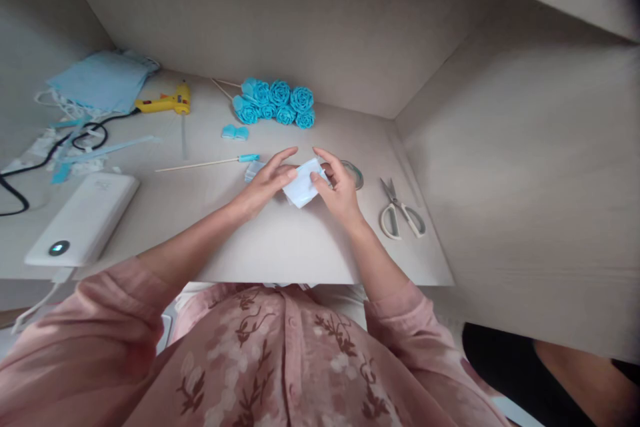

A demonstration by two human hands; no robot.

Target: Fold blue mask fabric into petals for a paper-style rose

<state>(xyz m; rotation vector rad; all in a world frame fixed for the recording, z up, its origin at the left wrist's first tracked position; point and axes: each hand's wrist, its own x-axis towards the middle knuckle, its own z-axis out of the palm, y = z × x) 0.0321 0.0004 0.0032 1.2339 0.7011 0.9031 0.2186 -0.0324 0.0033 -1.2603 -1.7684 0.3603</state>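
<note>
Both hands grip a small pale-blue piece of face-mask fabric above the middle of the table. My left hand pinches its left edge with the thumb on top. On the other side, my right hand has its thumb pressed on the fabric and fingers behind it. More pale-blue pleated pieces lie partly hidden by my left hand. Just beyond is a thin wooden stick with a blue rolled tip. A round clear object, perhaps a tape roll, is partly covered by my right hand.
Several blue fabric roses lie at the back, near blue cut petals. Scissors rest open on the right. At left are a yellow glue gun, its black cord, stacked face masks, scraps and a white power bank.
</note>
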